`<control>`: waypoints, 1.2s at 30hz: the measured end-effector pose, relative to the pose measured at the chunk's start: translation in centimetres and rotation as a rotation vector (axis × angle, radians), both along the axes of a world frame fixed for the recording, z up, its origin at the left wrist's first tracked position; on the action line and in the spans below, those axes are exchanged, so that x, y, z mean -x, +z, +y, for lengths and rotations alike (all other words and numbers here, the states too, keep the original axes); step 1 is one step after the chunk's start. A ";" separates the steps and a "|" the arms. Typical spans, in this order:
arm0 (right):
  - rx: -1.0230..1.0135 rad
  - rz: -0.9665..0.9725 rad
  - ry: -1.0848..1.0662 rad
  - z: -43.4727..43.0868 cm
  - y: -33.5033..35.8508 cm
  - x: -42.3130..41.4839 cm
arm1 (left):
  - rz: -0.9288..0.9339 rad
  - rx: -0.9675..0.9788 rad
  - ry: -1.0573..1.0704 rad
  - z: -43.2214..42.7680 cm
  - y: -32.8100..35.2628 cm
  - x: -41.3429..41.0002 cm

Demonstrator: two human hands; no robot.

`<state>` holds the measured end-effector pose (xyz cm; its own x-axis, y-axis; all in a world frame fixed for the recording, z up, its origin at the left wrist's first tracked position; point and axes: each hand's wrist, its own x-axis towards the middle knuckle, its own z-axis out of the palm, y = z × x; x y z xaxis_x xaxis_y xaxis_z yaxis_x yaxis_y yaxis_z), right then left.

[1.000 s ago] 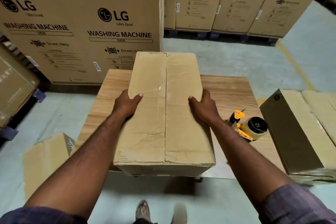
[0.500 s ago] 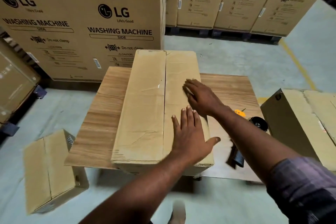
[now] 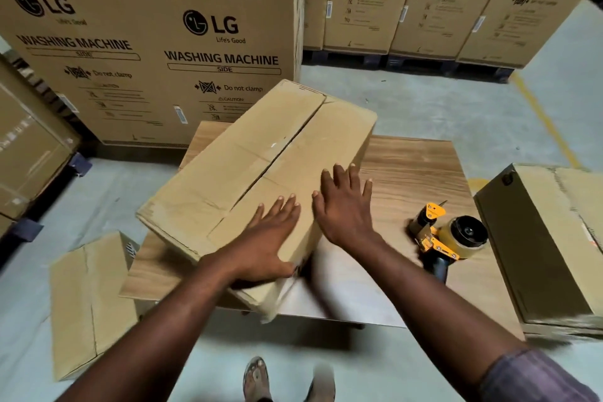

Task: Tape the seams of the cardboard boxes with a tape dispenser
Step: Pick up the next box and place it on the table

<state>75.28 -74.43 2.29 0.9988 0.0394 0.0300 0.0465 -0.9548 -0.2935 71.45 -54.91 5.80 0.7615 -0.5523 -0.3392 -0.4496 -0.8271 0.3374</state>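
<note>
Cardboard box (image 3: 228, 173) lies on the wood-grain worktop (image 3: 414, 173), turned at an angle to its edges: one corner points to the far edge, the opposite corner sits at the near edge, where the picture is blurred. Top flaps are closed; the centre seam (image 3: 277, 153) runs the length of the lid and shows as a dark gap with no tape visible on it. Left hand (image 3: 270, 238) lies flat on the lid by the near corner, fingers straight and together, thumb down over the side wall. Right hand (image 3: 346, 206) is just beside it at the box's right-side top edge, fingers spread and straight, gripping nothing; whether the palm touches the cardboard cannot be told. Tape dispenser (image 3: 447, 238), yellow frame with a roll mounted, lies on the worktop near the right edge, apart from both hands and from the box. Second box (image 3: 538, 238) stands against the worktop's right edge. Third box (image 3: 88, 303) lies on the floor (image 3: 424, 108) off the near-left corner. Printed washing-machine cartons (image 3: 146, 42) stand beyond the far edge.
</note>
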 end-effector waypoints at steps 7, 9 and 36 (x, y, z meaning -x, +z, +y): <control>-0.022 0.098 0.297 -3.7 1.5 -7.6 | -0.222 -0.099 0.275 -2.1 -1.4 3.0; 0.010 0.064 0.302 -4.3 0.7 -7.7 | -0.298 -0.080 0.286 -2.2 -2.3 3.4; 0.082 0.042 -0.447 -2.9 -0.9 0.1 | -0.292 0.104 0.149 12.4 -2.9 -7.6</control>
